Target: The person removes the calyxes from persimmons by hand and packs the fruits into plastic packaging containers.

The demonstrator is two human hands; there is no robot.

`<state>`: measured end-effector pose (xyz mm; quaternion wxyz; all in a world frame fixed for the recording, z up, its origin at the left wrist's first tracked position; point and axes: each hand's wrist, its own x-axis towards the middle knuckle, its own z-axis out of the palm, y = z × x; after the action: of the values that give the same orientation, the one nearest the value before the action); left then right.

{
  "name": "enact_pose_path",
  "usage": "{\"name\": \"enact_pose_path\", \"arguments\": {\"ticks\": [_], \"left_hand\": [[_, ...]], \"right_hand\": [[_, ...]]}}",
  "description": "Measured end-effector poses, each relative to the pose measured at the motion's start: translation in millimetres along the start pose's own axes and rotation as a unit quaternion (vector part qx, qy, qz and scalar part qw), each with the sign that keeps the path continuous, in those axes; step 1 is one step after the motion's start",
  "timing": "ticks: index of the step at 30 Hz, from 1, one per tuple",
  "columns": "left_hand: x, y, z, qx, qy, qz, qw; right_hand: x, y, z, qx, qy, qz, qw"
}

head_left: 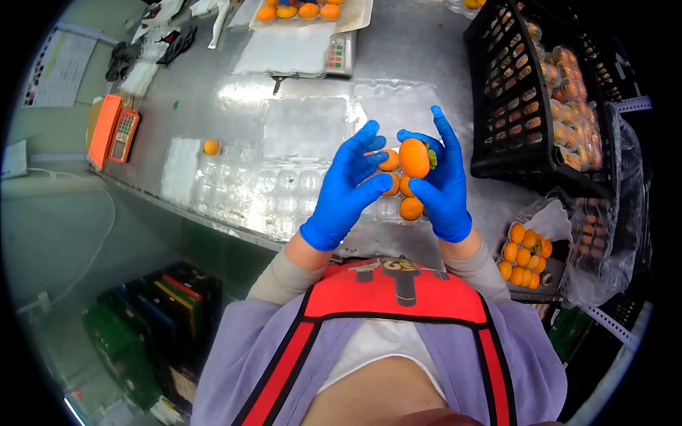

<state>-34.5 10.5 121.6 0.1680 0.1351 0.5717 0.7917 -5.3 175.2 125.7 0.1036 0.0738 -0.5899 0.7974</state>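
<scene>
Both of my hands wear blue gloves. My right hand holds a large orange persimmon between thumb and fingers, its green calyx facing the palm. Beside it, my left hand is open, fingers curved and apart, with its thumb pointing at the fruit below. Under the hands, several smaller persimmons sit in the cups of a clear plastic tray; part of them is hidden by the held fruit and the gloves.
More clear cup trays lie to the left, with a single persimmon near them. An orange scale stands at the table's left end. A black crate of packed fruit is at right, above a filled tray.
</scene>
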Motion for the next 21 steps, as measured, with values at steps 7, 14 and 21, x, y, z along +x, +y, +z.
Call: {"name": "enact_pose_path", "arguments": {"ticks": [7,14,21], "left_hand": [[6,-8,10,-0.156,-0.019,-0.064,0.985],[7,-8,15,-0.225,-0.015,-0.16,0.961],[7,-12,16,-0.252,0.02,-0.165,0.953]], "right_hand": [[2,4,0,-0.01,-0.018,-0.015,1.0],[-1,8,-2,-0.077,-0.043,-0.049,0.995],[-6,13,-2,-0.134,-0.076,-0.081,0.985]]}}
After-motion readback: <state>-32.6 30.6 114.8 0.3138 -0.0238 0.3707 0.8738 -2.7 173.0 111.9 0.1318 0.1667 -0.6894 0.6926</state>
